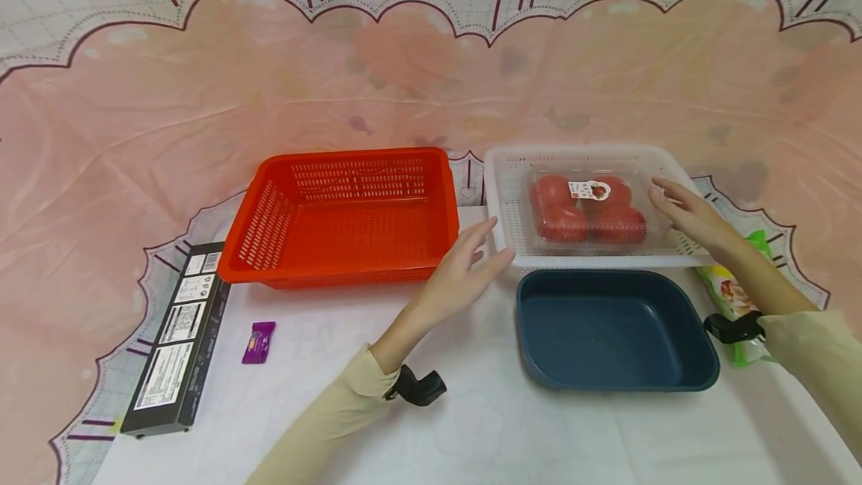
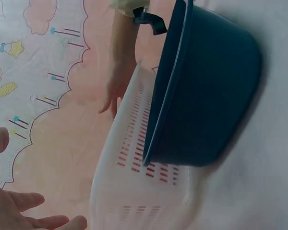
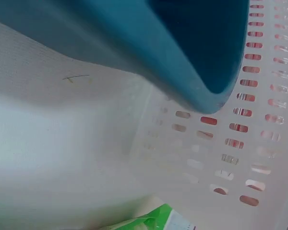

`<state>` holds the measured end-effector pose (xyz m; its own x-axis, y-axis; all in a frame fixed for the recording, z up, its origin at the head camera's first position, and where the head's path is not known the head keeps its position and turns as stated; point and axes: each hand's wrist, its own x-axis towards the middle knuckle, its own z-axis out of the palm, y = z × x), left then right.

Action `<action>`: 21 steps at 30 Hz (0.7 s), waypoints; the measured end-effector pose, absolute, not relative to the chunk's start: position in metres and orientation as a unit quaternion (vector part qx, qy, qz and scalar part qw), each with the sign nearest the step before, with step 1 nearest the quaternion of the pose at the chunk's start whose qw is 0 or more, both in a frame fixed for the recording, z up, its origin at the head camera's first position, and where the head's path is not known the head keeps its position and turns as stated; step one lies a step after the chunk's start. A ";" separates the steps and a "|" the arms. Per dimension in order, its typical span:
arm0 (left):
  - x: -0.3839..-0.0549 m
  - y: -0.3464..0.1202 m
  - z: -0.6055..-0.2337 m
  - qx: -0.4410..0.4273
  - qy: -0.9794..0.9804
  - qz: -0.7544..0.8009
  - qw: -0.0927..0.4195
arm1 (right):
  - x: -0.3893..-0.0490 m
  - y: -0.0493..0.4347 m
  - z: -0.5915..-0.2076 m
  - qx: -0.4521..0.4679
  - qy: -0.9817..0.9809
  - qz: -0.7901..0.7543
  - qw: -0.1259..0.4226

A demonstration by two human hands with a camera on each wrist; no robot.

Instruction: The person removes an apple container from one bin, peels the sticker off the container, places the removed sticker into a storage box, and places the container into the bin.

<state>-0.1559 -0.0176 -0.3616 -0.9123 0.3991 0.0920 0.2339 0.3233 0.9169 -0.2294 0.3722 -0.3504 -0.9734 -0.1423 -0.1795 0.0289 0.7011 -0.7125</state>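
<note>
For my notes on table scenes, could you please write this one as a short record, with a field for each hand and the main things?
Left hand: at the gap between red basket and white basket; contact unclear
Right hand: over the white basket's right side, beside the clear pack
Pack contents: four red fruits
Pack location: inside the white basket
Blue tub: in front of the white basket
Left side: black box, purple packet
Right side: green packet, partly hidden

I see a labelled black box [image 1: 178, 339] far left, purple packet [image 1: 259, 343] near it, blue tub [image 1: 616, 335], green packet [image 1: 730, 294] right of that, pink cloth [image 1: 303, 66] behind.
</note>
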 end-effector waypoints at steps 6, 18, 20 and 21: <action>-0.159 -0.002 -0.368 0.169 0.816 0.547 0.075 | -0.228 0.374 -0.353 -0.030 0.916 -0.384 0.109; -0.168 0.024 -0.383 0.107 0.821 0.557 0.070 | -0.229 0.378 -0.358 -0.028 0.906 -0.398 0.140; -0.169 0.025 -0.385 0.100 0.822 0.557 0.068 | -0.229 0.377 -0.357 -0.032 0.905 -0.397 0.148; -0.169 0.026 -0.385 0.098 0.822 0.557 0.066 | -0.229 0.376 -0.357 -0.034 0.905 -0.396 0.150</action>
<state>-0.1688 0.0260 -0.3854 -0.9720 0.2349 0.0019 0.0888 0.3599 0.9287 -0.2291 0.3761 -0.3572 -0.9524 -0.1809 -0.2453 0.0577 0.6833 -0.7279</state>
